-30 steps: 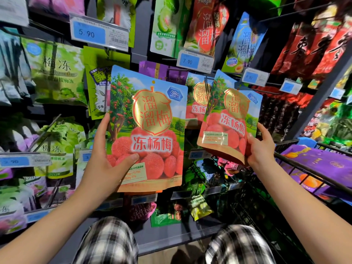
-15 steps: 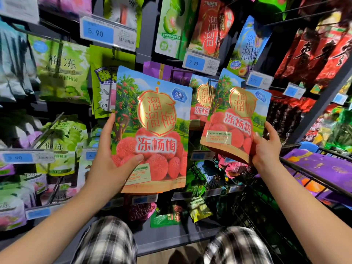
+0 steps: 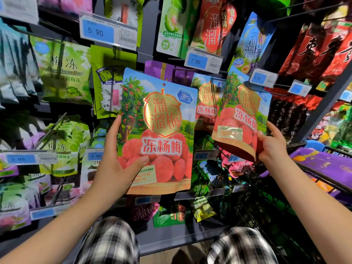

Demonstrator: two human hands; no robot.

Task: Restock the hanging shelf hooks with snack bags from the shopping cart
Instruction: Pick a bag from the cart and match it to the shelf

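My left hand (image 3: 116, 164) grips the lower left corner of a large bayberry snack bag (image 3: 162, 119), red fruit and a gold emblem on its front, held upright before the shelf. My right hand (image 3: 270, 145) pinches the lower right corner of a second, matching bag (image 3: 240, 115), tilted and raised toward a hook under the blue price tag (image 3: 263, 78). A third matching bag (image 3: 206, 100) hangs on the rack between the two. The shopping cart (image 3: 285, 206), a black wire basket, stands at the lower right.
Hanging rows of green, purple and red snack bags fill the rack, with price tags (image 3: 108, 33) on the hook ends. An empty hook (image 3: 51, 128) juts out at the left. Purple boxes (image 3: 327, 164) lie on the cart. A dark shelf upright (image 3: 323, 105) slants at the right.
Both hands have lifted their bags slightly up and toward the rack. The right bag's top now sits nearer the hook under the price tag.
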